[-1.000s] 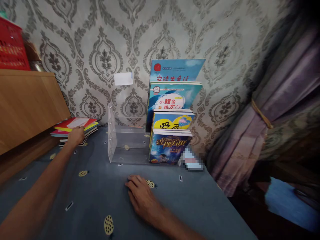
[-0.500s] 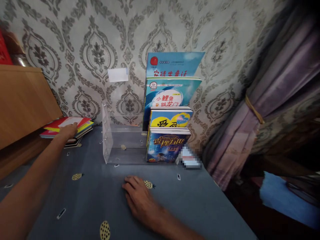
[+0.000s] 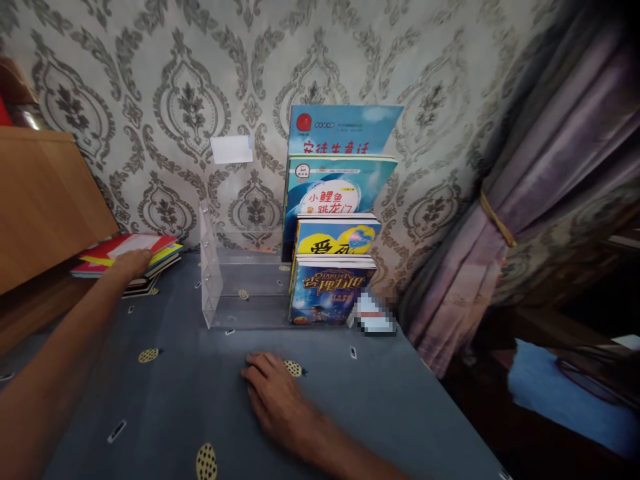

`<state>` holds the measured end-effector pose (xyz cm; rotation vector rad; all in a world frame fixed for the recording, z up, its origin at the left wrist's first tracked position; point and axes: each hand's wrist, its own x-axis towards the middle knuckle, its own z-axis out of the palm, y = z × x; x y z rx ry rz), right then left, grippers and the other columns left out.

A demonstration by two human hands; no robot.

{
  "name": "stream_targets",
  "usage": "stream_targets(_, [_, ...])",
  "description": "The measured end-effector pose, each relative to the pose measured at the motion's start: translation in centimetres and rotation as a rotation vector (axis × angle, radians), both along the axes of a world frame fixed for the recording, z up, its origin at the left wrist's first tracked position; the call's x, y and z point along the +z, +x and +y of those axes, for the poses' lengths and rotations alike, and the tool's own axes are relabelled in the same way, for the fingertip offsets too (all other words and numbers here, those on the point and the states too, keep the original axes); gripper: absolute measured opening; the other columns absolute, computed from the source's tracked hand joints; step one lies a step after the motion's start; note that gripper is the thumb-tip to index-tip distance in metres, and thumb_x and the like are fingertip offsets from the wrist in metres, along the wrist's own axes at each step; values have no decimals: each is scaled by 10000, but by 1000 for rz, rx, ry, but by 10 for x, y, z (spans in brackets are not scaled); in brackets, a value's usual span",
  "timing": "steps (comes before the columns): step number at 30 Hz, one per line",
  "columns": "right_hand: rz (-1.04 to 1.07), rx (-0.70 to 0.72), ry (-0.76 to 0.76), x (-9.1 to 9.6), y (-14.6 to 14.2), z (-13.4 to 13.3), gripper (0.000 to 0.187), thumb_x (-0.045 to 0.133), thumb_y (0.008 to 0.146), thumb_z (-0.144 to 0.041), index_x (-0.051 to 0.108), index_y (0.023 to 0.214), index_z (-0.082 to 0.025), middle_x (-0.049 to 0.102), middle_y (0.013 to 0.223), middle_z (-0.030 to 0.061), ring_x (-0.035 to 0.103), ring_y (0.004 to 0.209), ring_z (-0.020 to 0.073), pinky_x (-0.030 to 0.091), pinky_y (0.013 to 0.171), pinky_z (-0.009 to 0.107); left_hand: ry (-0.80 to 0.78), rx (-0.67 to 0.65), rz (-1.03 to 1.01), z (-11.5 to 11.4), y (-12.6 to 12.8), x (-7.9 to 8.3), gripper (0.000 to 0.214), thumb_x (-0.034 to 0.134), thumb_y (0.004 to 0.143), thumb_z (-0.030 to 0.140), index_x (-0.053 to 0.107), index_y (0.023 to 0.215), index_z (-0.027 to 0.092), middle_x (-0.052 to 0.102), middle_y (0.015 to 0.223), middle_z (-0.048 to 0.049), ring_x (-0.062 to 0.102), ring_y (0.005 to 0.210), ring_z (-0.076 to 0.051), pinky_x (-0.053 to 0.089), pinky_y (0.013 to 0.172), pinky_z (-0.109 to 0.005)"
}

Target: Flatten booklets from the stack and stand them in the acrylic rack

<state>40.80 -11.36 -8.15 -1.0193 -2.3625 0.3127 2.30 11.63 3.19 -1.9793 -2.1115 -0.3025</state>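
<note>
My left hand (image 3: 131,263) reaches out to the far left and lies on top of a stack of colourful books (image 3: 100,259), fingers stretched over the red top cover. My right hand (image 3: 273,393) rests flat on the blue patterned tablecloth (image 3: 165,400), fingers apart, holding nothing. Just beyond it stands a clear acrylic stepped rack (image 3: 215,280). The rack's right half holds several books in rising rows: a dark blue one (image 3: 330,290) in front, a yellow one (image 3: 337,239), a teal one (image 3: 335,190) and a light blue one (image 3: 340,127) at the back. Its left half holds nothing.
A wooden cabinet (image 3: 45,200) rises at the left behind the book stack. Patterned wallpaper with a small white card (image 3: 231,149) backs the table. A tied purple curtain (image 3: 505,220) hangs at the right, past the table's right edge.
The view has shifted slightly, so everything sits a little further left. Both hands stay where they were, the left on the book stack and the right flat on the cloth.
</note>
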Motion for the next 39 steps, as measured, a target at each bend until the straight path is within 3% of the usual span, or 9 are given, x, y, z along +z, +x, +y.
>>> stream_targets(4, [7, 7, -4, 0, 0, 1, 225, 552, 896, -62, 635, 1081, -158, 643, 1226, 118, 556, 1183, 233, 475, 1049, 396, -155, 71, 143, -12, -9, 4, 183, 483, 844, 109, 651, 916, 97, 671, 734, -79, 628, 793, -235, 474, 779, -312])
stream_targets(11, [16, 20, -22, -4, -2, 3, 236, 527, 904, -63, 646, 1088, -151, 636, 1221, 129, 555, 1193, 256, 481, 1050, 439, -255, 65, 270, -42, -29, 11, 275, 485, 912, 186, 622, 1126, 78, 695, 1071, -170, 651, 950, -256, 468, 795, -294])
stream_targets(16, [23, 13, -16, -5, -2, 4, 245, 523, 903, -61, 645, 1085, -171, 642, 1206, 114, 570, 1163, 255, 499, 1029, 449, -247, 126, 314, -78, -35, 11, 380, 390, 923, 132, 557, 1263, 105, 639, 1184, -192, 651, 1002, -310, 495, 836, -425])
stream_targets(21, [6, 14, 7, -8, -3, 6, 257, 529, 878, -43, 648, 1068, -168, 639, 1232, 124, 571, 1172, 280, 495, 1038, 480, -172, 182, 370, -107, -33, -5, 446, 434, 890, 160, 509, 1322, 72, 535, 1310, -261, 518, 1218, -404, 444, 932, -571])
stream_targets(25, [7, 18, 17, -9, -3, 6, 264, 521, 880, -45, 646, 1078, -167, 643, 1224, 124, 575, 1168, 281, 505, 1026, 470, -113, 214, 333, -105, -27, -16, 484, 330, 937, 160, 454, 1390, 43, 527, 1322, -286, 501, 1238, -397, 431, 947, -590])
stream_targets(31, [4, 7, 9, -10, -3, 5, 270, 523, 886, -50, 644, 1099, -166, 645, 1221, 126, 572, 1168, 277, 501, 1025, 469, -94, 236, 246, -92, -23, -26, 577, 207, 936, 85, 388, 1484, 89, 534, 1369, -261, 537, 1219, -396, 462, 918, -583])
stream_targets(39, [26, 35, -9, -8, -3, 6, 252, 506, 901, -60, 631, 1092, -169, 632, 1233, 126, 555, 1176, 269, 484, 1029, 466, -27, 218, 249, -100, -24, -44, 570, 302, 913, 111, 409, 1470, 57, 546, 1308, -304, 579, 1154, -426, 505, 875, -567])
